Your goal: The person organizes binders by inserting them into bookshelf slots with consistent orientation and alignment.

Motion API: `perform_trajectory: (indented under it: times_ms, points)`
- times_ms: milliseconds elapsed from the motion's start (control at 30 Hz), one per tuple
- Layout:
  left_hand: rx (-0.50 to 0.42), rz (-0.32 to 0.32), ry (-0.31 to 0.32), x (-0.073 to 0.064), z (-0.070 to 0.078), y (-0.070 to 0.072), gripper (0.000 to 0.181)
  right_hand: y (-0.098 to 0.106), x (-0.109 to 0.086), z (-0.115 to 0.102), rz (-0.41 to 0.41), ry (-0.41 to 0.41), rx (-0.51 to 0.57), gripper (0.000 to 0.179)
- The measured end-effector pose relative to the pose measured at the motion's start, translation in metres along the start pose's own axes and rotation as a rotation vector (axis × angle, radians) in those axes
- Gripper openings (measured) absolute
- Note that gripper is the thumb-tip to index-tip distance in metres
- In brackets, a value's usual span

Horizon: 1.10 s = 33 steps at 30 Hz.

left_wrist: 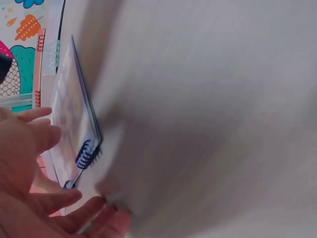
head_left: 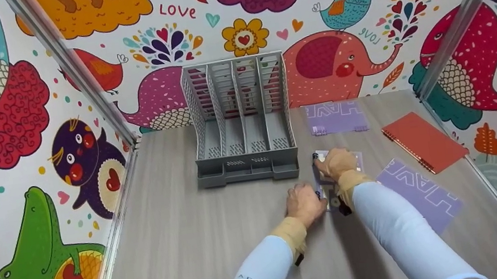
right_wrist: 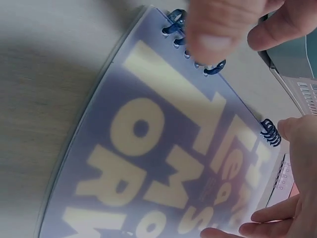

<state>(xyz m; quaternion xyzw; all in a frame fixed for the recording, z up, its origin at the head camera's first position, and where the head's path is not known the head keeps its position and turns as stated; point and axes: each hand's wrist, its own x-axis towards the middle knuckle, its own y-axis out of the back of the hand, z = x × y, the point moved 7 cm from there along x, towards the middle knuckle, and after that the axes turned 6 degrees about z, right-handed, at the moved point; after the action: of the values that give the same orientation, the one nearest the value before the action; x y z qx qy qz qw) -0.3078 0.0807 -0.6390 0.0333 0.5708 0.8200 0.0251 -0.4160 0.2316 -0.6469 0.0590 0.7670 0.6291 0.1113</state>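
A ring-bound notebook [right_wrist: 163, 129] with a translucent purple cover and big cream letters lies on the table below the organizer's right corner. Dark blue rings [left_wrist: 86, 153] run along its left edge. My left hand [head_left: 305, 204] is at the near end of this binding. Its thumb [right_wrist: 215, 44] overlaps the near rings, while the other fingers [left_wrist: 106, 218] stay on the outer side, low by the table. At the far end, my right hand [head_left: 339, 163] has its thumb [right_wrist: 290, 129] right by the far rings and its fingers spread over the cover.
A grey desk organizer [head_left: 247, 164] with upright slots stands against the back wall. Right of it lies a purple notebook [head_left: 337, 119]. Another purple notebook [head_left: 424, 197] lies partly behind the right forearm, and a red ring-bound notebook [head_left: 426, 141] is near the right wall.
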Motion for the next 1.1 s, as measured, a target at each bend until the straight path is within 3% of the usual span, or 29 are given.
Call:
perform_trajectory:
  times_ms: [200,500,633,733,800,900,1100]
  points:
    - [0.021,0.012,-0.047,-0.002,0.009,-0.005,0.050,-0.004,0.001,-0.001,-0.062,0.023,-0.030,0.082]
    - [-0.098,-0.025,0.008,0.000,0.011,-0.008,0.049,-0.005,0.008,-0.007,-0.061,0.092,-0.063,0.071]
    - [-0.013,-0.007,-0.046,0.002,0.016,-0.010,0.045,-0.006,0.011,-0.012,-0.061,0.136,-0.119,0.075]
    - [0.072,0.042,-0.111,0.002,0.019,-0.011,0.039,-0.005,0.012,-0.015,-0.060,0.141,-0.144,0.076]
    - [0.093,0.072,-0.122,0.001,0.019,-0.012,0.034,-0.004,0.011,-0.015,-0.059,0.125,-0.136,0.077]
    - [0.057,0.092,-0.097,0.001,0.016,-0.014,0.025,-0.004,0.010,-0.015,-0.060,0.107,-0.124,0.078]
    - [-0.103,0.052,0.006,0.005,0.009,-0.016,0.020,-0.003,0.008,-0.016,-0.066,0.069,-0.099,0.074]
